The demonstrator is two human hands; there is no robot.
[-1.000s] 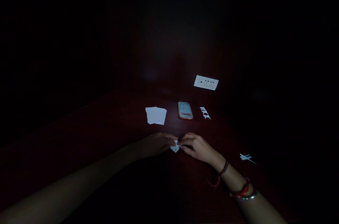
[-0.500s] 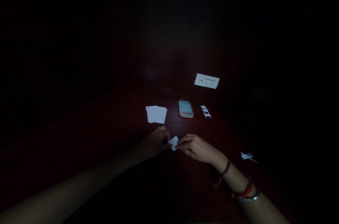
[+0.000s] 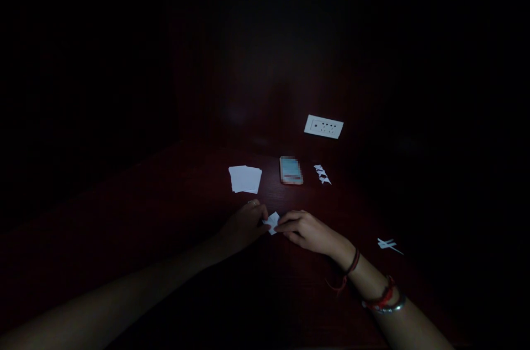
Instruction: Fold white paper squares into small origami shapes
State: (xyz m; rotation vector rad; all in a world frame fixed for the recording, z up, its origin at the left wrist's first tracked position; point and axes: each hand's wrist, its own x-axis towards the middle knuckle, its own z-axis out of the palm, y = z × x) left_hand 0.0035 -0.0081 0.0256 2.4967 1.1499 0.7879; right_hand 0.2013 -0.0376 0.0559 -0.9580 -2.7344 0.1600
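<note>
A small folded piece of white paper [image 3: 272, 222] lies between my hands, low over the dark red table [image 3: 186, 195]. My left hand [image 3: 247, 223] grips its left side with thumb and fingertips; a ring shows on one finger. On the paper's right side, the fingers of my right hand [image 3: 301, 230] close on its edge, and bracelets circle that wrist. Beyond my left hand sits a stack of white paper sheets [image 3: 245, 179]. The finer creases of the folded paper are too dim to make out.
A phone-like object [image 3: 291, 170] with a blurred face lies behind my hands. To its right rest several small folded paper pieces [image 3: 322, 174]. Thin paper strips [image 3: 388, 244] lie at the far right. A white wall socket [image 3: 323, 126] is at the back; the surroundings are dark.
Almost nothing differs. The fingers of my left hand have shifted very slightly at the paper's edge, and both hands keep their hold on it.
</note>
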